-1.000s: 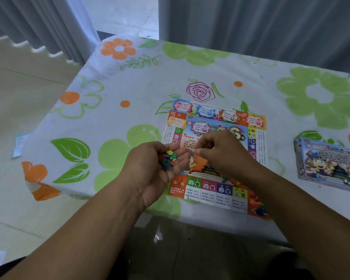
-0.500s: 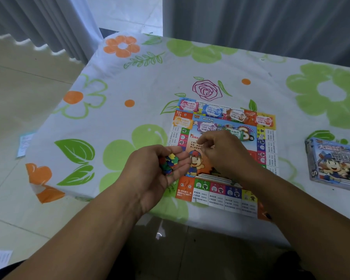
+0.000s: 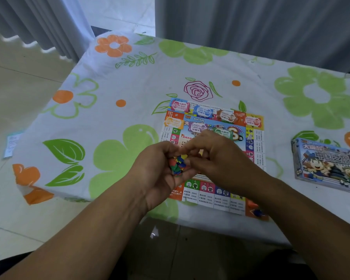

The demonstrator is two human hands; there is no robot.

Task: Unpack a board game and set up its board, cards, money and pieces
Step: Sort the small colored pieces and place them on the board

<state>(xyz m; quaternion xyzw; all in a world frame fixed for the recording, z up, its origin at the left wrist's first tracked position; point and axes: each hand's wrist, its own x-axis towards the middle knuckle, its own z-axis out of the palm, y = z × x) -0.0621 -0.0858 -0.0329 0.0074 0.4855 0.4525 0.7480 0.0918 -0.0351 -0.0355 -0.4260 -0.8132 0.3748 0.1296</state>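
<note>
**Small pieces cupped over the game board**

A floral tablecloth (image 3: 129,87) covers the table, with grey curtains (image 3: 251,27) behind and a tiled floor (image 3: 18,77) to the left. The board (image 3: 210,190) lies flat, with money notes (image 3: 202,111) along its far edge and the box (image 3: 327,166) well apart to the right. The left hand (image 3: 160,174) cups the coloured pieces (image 3: 178,164) in curled fingers. The right hand (image 3: 216,158) has curled fingertips among them; whether it pinches one cannot be told.
</note>
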